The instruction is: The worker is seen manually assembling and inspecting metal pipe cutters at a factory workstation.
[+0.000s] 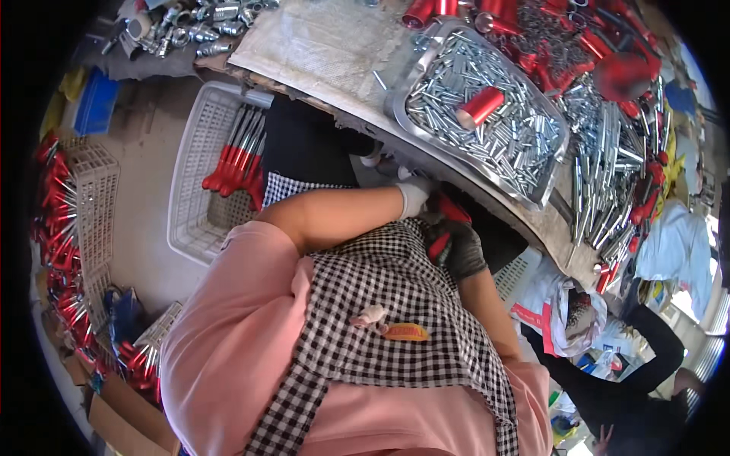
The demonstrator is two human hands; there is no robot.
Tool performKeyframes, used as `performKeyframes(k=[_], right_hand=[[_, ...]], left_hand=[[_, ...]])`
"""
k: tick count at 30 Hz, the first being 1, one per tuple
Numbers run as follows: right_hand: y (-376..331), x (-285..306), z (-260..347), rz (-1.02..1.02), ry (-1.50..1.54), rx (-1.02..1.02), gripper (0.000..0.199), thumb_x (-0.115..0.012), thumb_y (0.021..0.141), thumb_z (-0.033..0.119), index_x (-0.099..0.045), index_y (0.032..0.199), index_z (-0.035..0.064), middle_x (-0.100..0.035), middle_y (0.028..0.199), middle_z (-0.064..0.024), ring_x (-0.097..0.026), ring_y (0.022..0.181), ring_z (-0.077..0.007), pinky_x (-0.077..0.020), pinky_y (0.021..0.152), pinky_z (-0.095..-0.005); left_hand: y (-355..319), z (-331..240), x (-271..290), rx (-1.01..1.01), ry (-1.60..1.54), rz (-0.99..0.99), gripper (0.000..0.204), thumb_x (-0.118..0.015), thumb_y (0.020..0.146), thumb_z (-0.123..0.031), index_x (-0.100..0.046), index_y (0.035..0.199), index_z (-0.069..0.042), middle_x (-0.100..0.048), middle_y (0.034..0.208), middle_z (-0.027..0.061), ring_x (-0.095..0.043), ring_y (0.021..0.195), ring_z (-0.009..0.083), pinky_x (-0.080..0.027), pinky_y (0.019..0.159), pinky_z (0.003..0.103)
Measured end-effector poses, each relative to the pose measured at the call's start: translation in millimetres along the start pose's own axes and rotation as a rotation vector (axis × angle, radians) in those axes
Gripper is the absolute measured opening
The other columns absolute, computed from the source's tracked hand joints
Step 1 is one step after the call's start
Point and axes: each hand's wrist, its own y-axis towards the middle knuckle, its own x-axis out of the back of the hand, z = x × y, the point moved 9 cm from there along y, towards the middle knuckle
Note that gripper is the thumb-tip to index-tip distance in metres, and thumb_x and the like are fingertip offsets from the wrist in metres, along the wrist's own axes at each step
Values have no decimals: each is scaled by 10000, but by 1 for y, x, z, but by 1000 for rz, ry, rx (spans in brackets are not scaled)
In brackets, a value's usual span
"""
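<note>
The main risk here, as I judge it, is a dropped part: both hands work low against the person's lap, under the edge of the cloth-covered desk (319, 45), where the view from above is partly blocked by the black-and-white checked apron (395, 304). A piece that slips there could fall to the floor between the knees and the white plastic lattice crate (190, 175) and be hard to find. A second risk is the shallow metal tray (553, 178) heaped with small silver metal pins: it sits right at the desk's near edge, just above the hands, so an arm lifted carelessly could knock its rim and spill the pins.

The left hand (414, 196), in a white glove, reaches across the body from the left, its bare forearm nearly level, the hand ending just under the desk edge. Its fingers are hidden, so I cannot tell how wide they stand. The right hand (464, 247), in a dark grey glove, comes up from the lower right with the elbow bent and is closed around a red-handled tool piece (449, 216), which lies between the two hands, touching the right glove and just beside the left one.

Inside the crate lie several long red-handled tools (236, 159). A red plastic cylinder (479, 106) rests on the pins in the tray, and a loose pile of long silver metal rods (608, 175) lies to the right of it.
</note>
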Motion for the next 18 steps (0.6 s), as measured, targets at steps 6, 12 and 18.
performKeyframes(k=[6, 12, 18], right_hand=[[25, 35, -10, -233, -99, -17, 227, -590, 777, 61, -590, 980, -42, -642, 778, -159, -628, 678, -294, -542, 650, -376], [48, 45, -17, -355, -66, -71, 362, -597, 805, 57, -559, 1164, 29, -653, 913, -170, -622, 642, -301, -553, 604, -414], [94, 23, -6, -139, -91, -197, 409, -379, 1046, 295, -543, 1281, 4, -589, 1259, -155, -552, 1181, -223, -456, 1006, -303]], left_hand=[[-5, 13, -12, 85, 137, 167, 389, -442, 1017, -316, -569, 1285, -65, -618, 1264, 141, -618, 1135, 247, -529, 923, 397], [27, 12, 0, -57, -17, 327, 461, -555, 952, -404, -576, 1269, -70, -599, 1292, 140, -599, 1153, 268, -507, 955, 423], [-2, -36, -41, -110, 199, 333, 467, -537, 957, -418, -568, 1273, -76, -598, 1288, 127, -583, 1156, 281, -484, 978, 441]])
